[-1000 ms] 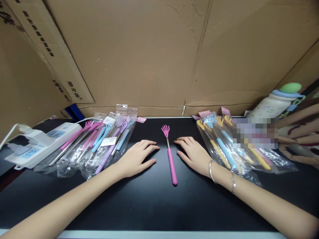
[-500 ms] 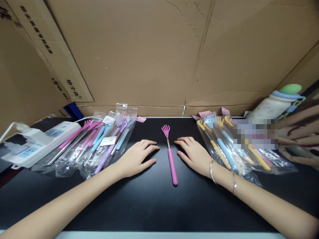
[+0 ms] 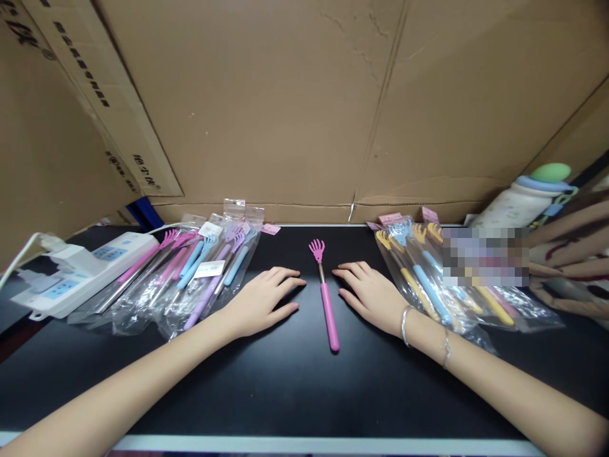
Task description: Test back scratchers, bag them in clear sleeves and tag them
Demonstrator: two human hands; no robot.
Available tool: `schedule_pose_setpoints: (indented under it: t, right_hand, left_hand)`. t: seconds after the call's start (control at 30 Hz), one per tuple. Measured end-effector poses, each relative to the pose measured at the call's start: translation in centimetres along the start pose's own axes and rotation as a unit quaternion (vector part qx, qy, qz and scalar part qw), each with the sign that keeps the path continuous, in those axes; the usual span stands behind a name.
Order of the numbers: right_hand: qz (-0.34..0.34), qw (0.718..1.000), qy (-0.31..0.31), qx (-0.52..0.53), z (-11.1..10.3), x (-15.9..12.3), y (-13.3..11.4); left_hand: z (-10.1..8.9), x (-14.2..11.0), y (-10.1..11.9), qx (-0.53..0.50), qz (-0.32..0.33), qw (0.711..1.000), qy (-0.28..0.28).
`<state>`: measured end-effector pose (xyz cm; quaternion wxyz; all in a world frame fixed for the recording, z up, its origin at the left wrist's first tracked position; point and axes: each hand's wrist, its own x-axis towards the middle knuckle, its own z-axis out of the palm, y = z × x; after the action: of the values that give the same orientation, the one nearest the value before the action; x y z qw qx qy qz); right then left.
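A pink back scratcher [image 3: 328, 311] with a hand-shaped head and a short metal shaft lies on the black tabletop [image 3: 285, 393], its head pointing away from me. To its left, my left hand [image 3: 264, 298] rests on the table, fingers stretched out and holding nothing. My right hand [image 3: 368, 292], with bracelets at the wrist, lies on the other side, also open and apart from the scratcher. Beyond my left hand are several bagged back scratchers [image 3: 204, 279] in pink, blue and purple. Yellow and blue bagged back scratchers [image 3: 431, 285] lie just past my right hand.
A white power strip [image 3: 85, 273] with plugs sits at the far left. On the right stands a pale bottle [image 3: 514, 203] with a green top, near a blurred patch. Cardboard walls [image 3: 266, 101] enclose the back and left side.
The view has shifted very slightly. Both hands and the pink back scratcher stay in the same places.
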<state>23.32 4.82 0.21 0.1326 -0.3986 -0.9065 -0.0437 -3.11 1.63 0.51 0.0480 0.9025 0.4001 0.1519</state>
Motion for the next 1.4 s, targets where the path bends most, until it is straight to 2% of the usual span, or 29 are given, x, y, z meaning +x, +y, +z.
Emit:
schedule_pose_setpoints:
  t: [0.6, 0.93, 1.1, 1.17, 1.23, 1.3, 1.4]
  right_hand:
    - [0.004, 1.000, 0.013, -0.010, 0.4, -0.1, 0.0]
    - [0.012, 1.000, 0.007, -0.002, 0.3, -0.1, 0.0]
    - [0.009, 1.000, 0.008, -0.003, 0.3, -0.2, 0.0]
    - [0.006, 1.000, 0.012, -0.004, 0.4, -0.2, 0.1]
    - [0.003, 1.000, 0.016, -0.006, 0.4, -0.2, 0.1]
    - [0.002, 1.000, 0.017, -0.010, 0.4, -0.2, 0.1]
    - [0.003, 1.000, 0.013, -0.015, 0.3, -0.2, 0.1]
  left_hand:
    - [0.1, 0.0, 0.2, 0.003, -0.010, 1.000, 0.006]
    - [0.0, 0.0, 0.3, 0.029, -0.012, 0.999, -0.011]
    - [-0.6, 0.1, -0.2, 0.076, 0.002, 0.997, 0.007]
    - [-1.6, -0.1, -0.9, 0.109, -0.030, 0.993, 0.032]
    - [-3.1, -0.3, -2.0, 0.154, -0.103, 0.981, 0.065]
    - [-4.5, -0.5, -3.2, 0.214, -0.189, 0.955, 0.083]
    - [-6.0, -0.9, -4.5, 0.266, -0.309, 0.912, 0.041]
